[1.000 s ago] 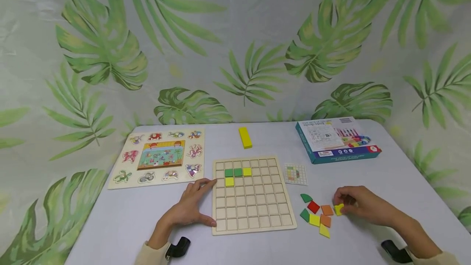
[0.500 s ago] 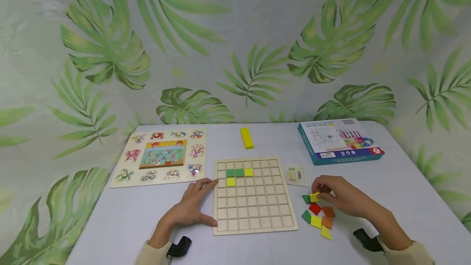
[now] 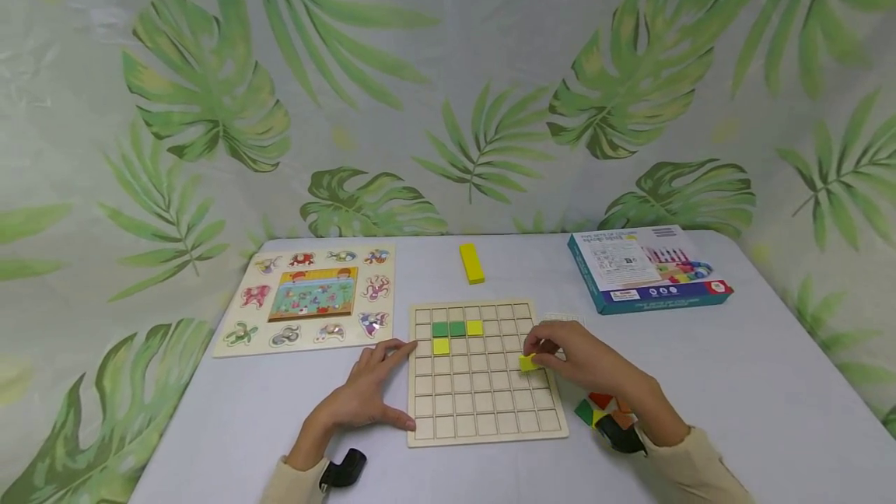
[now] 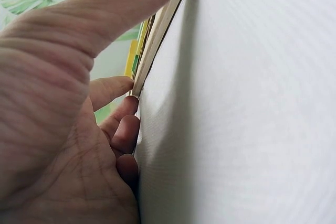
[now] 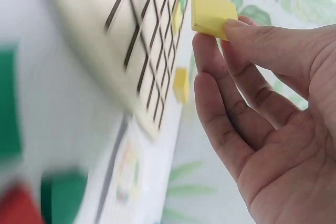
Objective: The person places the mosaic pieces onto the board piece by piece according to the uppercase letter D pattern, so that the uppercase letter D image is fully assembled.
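My right hand (image 3: 591,352) pinches a yellow square tile (image 3: 527,363) between thumb and fingers, over the right part of a wooden grid board (image 3: 483,403). In the right wrist view the yellow tile (image 5: 214,11) is tilted and apart from the board. Two green tiles (image 3: 448,329) and a yellow tile (image 3: 474,327) sit in a row on the board, with another yellow tile (image 3: 440,346) below the left green one. Along the board's left edge, my left hand (image 3: 364,395) rests with thumb and index finger spread, touching the rim.
Loose green, red, yellow and orange tiles (image 3: 583,411) lie right of the board, partly hidden by my right wrist. A pattern card (image 3: 560,318) is mostly covered. Behind stand a yellow block (image 3: 471,263), a sea-animal puzzle (image 3: 238,317) and a flat box (image 3: 661,302).
My right hand has carried the yellow tile leftward from beside the loose tiles, past the green quarter piece, to over the board. The left hand stays at the board's edge.
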`<state>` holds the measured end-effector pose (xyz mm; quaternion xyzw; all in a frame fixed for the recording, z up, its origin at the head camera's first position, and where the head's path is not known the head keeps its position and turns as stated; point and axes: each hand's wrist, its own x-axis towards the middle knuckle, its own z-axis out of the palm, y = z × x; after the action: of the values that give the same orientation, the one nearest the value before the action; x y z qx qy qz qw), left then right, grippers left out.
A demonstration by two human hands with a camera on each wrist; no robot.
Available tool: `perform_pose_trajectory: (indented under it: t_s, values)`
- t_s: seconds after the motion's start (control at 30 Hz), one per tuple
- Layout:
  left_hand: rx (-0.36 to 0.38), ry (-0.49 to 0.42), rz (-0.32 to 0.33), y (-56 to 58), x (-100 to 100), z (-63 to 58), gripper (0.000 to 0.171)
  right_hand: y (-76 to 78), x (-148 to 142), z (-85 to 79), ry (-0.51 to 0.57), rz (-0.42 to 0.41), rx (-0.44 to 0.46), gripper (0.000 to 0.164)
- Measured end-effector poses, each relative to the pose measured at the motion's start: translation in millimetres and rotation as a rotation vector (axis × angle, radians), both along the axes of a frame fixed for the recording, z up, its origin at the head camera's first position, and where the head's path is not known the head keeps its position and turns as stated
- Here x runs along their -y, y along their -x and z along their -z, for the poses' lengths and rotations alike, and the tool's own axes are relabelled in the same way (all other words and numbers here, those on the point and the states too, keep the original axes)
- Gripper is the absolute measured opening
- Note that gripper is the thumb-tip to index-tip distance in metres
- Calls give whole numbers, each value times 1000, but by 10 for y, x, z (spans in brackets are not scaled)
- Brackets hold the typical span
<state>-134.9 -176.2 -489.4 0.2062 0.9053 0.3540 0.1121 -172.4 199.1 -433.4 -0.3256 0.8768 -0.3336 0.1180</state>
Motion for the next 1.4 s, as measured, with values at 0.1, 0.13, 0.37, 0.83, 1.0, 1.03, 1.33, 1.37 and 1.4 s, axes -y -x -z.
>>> perform_pose_trajectory:
  t_s: [0.1, 0.13, 0.37, 0.83, 1.0, 1.03, 1.33, 1.37, 1.4]
  values:
    - [4, 1, 1, 3, -3, 15, 119, 41, 143, 38, 28, -30, 18, 10]
    - [6, 1, 1, 4, -5, 17, 119, 52, 190, 44, 34, -32, 29, 10]
    - [12, 13, -9, 2, -2, 5, 119, 126, 538, 136, 112, -54, 49, 10]
    - [15, 9, -2, -5, -1, -7, 118, 109, 1190, 251, 112, 11, -31, 9]
    - [6, 12, -8, -3, 8, -22, 118, 91, 1274, 263, 61, 23, -72, 8]
    - [7, 13, -9, -3, 8, -22, 118, 84, 1282, 259, 49, 26, -75, 8]
    - [4, 26, -11, -2, -2, -9, 119, 18, 1279, 233, -81, 40, -147, 13]
    - [5, 22, -11, -2, -3, -7, 119, 11, 1274, 232, -89, 34, -151, 14]
    - [7, 19, -10, -1, -3, -4, 119, 3, 1269, 230, -97, 28, -151, 14]
